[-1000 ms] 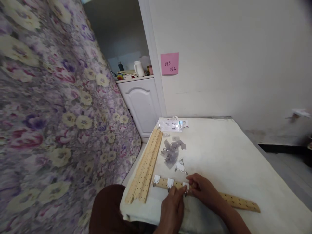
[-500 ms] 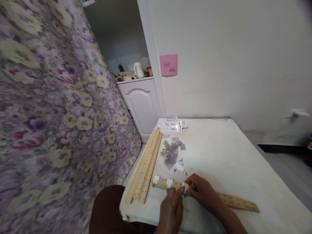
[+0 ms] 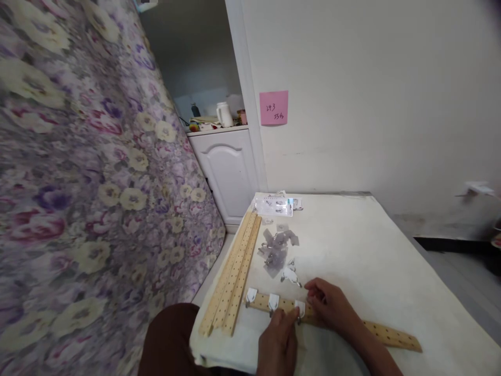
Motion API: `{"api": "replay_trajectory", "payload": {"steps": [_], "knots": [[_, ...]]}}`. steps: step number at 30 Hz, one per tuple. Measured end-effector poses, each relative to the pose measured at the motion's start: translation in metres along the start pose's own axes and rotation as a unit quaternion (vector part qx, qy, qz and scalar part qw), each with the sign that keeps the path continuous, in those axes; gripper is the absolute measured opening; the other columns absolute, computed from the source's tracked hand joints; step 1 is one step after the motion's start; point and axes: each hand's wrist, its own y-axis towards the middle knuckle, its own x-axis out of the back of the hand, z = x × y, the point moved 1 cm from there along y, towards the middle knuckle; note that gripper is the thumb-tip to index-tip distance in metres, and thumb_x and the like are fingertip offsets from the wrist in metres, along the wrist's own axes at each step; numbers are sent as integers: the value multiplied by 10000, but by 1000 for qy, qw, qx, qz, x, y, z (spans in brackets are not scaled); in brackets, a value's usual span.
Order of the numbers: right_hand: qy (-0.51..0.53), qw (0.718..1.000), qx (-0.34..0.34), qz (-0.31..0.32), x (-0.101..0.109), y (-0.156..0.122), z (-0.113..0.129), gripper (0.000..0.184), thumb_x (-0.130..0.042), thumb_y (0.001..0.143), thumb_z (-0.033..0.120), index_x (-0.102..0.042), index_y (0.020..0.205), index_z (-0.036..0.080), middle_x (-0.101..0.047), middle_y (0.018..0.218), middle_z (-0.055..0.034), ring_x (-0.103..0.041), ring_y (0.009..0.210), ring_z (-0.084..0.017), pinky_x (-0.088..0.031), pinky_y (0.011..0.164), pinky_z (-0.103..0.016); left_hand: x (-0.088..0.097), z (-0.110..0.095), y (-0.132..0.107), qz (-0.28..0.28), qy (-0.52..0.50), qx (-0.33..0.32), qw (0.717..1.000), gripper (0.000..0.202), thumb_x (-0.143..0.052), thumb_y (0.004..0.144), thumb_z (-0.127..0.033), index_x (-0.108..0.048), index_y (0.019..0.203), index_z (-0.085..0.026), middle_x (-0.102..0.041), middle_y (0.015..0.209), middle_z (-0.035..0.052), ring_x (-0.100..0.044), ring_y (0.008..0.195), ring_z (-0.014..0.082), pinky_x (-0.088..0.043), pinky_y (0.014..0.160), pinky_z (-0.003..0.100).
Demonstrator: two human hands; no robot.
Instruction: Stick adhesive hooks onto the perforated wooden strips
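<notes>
A perforated wooden strip lies across the near part of the table, with white-backed metal hooks set in a row on its left half. My left hand is closed at the strip's near edge, its fingertips against the third hook. Just right of that hook, my right hand hovers over the strip, fingers loosely bent and apart, nothing visible in them. The first hook and second hook sit farther left. Loose white hooks lie behind the strip.
More perforated wooden strips lie side by side along the table's left edge. Small grey plastic packets are heaped mid-table, with clear packaging at the back. A flowered curtain hangs on the left.
My right hand has come off the third hook and opened slightly, leaving the hook more visible. My left hand stays at the hook. The view has shifted slightly.
</notes>
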Motion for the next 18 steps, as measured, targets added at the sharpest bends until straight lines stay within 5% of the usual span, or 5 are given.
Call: {"api": "replay_trajectory", "payload": {"steps": [5,10,18], "knots": [[-96,994,-30,-36,-10,20,0,150,-535,736,213,-602,871,215,-651,776,-3,-584,728,-157,-389,663,-247,-4,9,-3,-29,-26,-18,999,405,-430,888,-140,-514,1270,-248,-629,1036,76,-609,964,178,-510,836,288],[-141,989,-19,-42,-20,29,3,94,-510,737,172,-597,749,206,-626,743,1,-553,694,-140,-344,625,-233,-11,16,-5,-80,-48,-16,996,319,-444,884,-175,-568,1172,-232,-652,991,69,-615,925,178,-513,825,294],[7,999,-16,-37,19,1,12,131,-548,748,269,-633,708,178,-631,676,-6,-555,657,-157,-396,617,-244,12,-11,0,-65,-81,-30,994,215,-475,878,-186,-605,1044,-225,-663,948,48,-625,888,175,-517,789,280]]}}
